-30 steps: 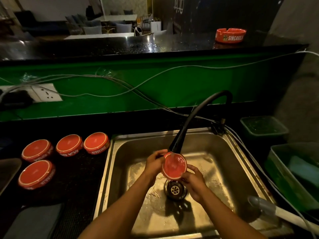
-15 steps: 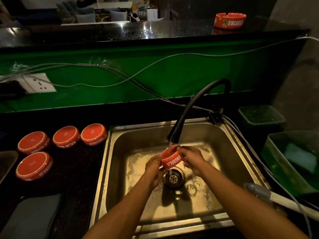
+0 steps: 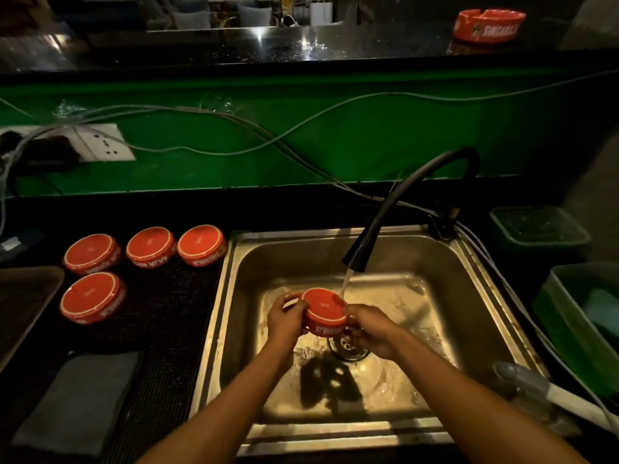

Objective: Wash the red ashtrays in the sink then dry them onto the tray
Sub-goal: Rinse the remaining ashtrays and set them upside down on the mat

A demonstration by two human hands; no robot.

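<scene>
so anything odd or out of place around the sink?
One red ashtray sits alone, upright, on the far bar counter, away from the four upturned ones left of the sink. Loose cables run from the wall socket toward the running tap.

Lighting: dim, warm overhead; glare on wet sink [image 3: 435, 329] basin, hard shadows beneath arms. Wide-angle edge bending; background soft, murky.

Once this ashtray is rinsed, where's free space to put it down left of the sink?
Bare mat between the four upturned ashtrays and the sink rim, above the grey cloth. The tray at far left looks bare. Crowded: the ashtray cluster.
</scene>
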